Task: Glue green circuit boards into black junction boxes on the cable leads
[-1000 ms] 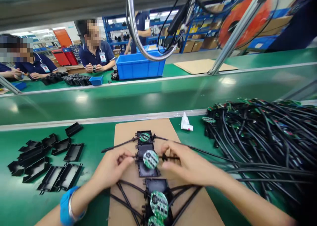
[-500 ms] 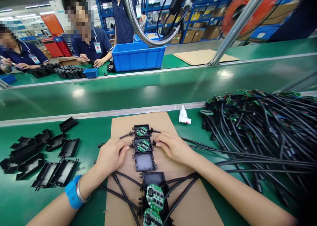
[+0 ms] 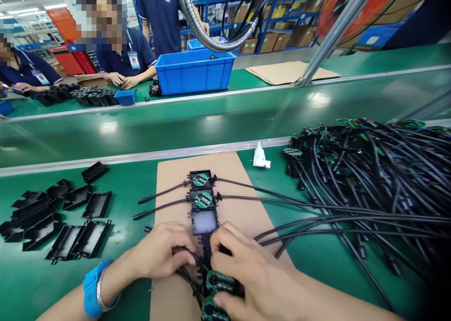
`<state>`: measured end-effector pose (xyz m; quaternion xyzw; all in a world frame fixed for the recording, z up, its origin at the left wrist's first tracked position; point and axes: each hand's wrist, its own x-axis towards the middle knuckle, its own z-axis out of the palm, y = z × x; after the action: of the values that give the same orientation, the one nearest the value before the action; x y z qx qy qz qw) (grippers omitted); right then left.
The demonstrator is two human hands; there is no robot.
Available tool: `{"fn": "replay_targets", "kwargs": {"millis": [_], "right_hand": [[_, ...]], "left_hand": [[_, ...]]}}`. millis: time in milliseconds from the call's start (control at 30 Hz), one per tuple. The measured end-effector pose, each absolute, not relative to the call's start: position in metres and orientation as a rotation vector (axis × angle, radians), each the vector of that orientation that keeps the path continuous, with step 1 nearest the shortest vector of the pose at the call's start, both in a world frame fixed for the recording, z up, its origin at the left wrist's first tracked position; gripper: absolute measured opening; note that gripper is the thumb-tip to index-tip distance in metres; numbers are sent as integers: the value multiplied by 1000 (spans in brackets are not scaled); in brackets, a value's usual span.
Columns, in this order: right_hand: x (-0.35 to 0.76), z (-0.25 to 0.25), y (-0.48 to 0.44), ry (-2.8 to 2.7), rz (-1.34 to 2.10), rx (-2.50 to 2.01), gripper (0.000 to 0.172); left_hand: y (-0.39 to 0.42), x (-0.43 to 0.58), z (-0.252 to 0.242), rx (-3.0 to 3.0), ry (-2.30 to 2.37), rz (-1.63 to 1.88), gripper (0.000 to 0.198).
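Two hands on 1 wired board unit, near end of cardboard sheet (image 3: 176, 180).
Board unit (image 3: 220, 281) (round green PCB w/ black leads) sits just below an empty black housing (image 3: 204, 221). Right hand (image 3: 246, 264): fingers closed over the unit. Left hand (image 3: 160, 250): fingers curled round its leads (image 3: 185, 261). Beyond: 2 fitted housings (image 3: 203, 199), leads out both sides. Tabletop (image 3: 134, 264), left: batch of black covers (image 3: 52, 217). Right: lg. cable pile (image 3: 369, 171); sm. white bottle (image 3: 260, 157) nr. sheet's far corner. Past the belt (image 3: 225, 119): blue crate (image 3: 193, 72), co-workers (image 3: 123, 53) seated and standing.
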<state>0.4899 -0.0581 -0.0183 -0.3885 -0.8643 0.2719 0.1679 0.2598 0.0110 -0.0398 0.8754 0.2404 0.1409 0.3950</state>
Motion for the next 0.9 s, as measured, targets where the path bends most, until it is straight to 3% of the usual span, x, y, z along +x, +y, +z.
{"fn": "replay_targets", "kwargs": {"millis": [133,267,367,900], "right_hand": [[494,-19,-47,-2444,671,-1133,13],[511,-16,-25,-2254,792,-1309,29],[527,-27,-9,-2224,710,-1358,6],[541,-60,-2,-2352,181,-1327,22]], "left_hand": [[13,256,-35,2234,774,474,12],[17,254,-36,2294,1044,596,13],[22,256,-43,2378,1193,536,13],[18,268,-55,2706,1209,469,21]]}}
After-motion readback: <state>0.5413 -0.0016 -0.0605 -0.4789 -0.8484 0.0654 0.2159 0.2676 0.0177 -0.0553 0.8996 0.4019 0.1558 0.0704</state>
